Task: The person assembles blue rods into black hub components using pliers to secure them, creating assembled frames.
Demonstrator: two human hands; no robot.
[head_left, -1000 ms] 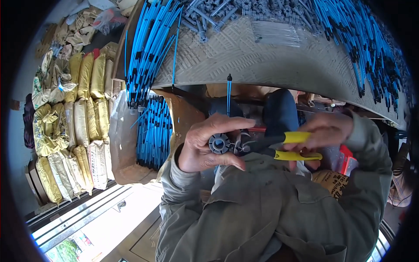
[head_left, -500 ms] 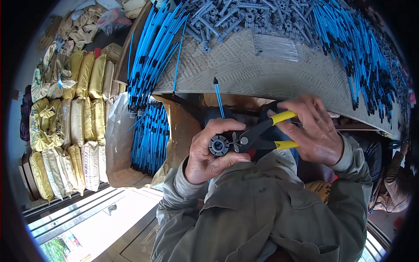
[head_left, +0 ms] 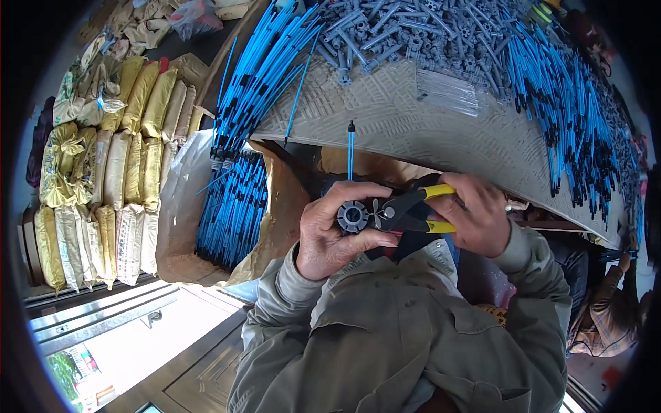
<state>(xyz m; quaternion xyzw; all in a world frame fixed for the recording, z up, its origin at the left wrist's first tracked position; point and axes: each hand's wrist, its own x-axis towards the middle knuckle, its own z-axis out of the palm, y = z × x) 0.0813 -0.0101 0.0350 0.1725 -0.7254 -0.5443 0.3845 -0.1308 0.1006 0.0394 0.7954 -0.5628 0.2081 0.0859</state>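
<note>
My left hand point(head_left: 318, 237) is closed around a ribbed round grey fitting point(head_left: 352, 216) with a dark hole in its middle. Just beyond that hand a thin blue rod point(head_left: 351, 153) with a black tip stands out; whether it joins the fitting is hidden. My right hand point(head_left: 480, 215) grips pliers point(head_left: 407, 208) with yellow handles and dark jaws. The jaws meet a small metal piece point(head_left: 376, 213) at the fitting's right side, close to my left fingers. Both hands are held over my lap, before the table edge.
The grey table point(head_left: 385, 110) bears a heap of grey plastic fittings point(head_left: 420, 31) and bundles of blue rods point(head_left: 575, 113). An open sack point(head_left: 186, 227) full of blue rods stands left. Stacked yellow sacks point(head_left: 141, 162) lie beyond it. Another person point(head_left: 606, 316) sits at right.
My right hand has come nearer my left, its fingers wrapping the pliers more closely, and the yellow handles are a little closer together. The whole view has shifted slightly.
</note>
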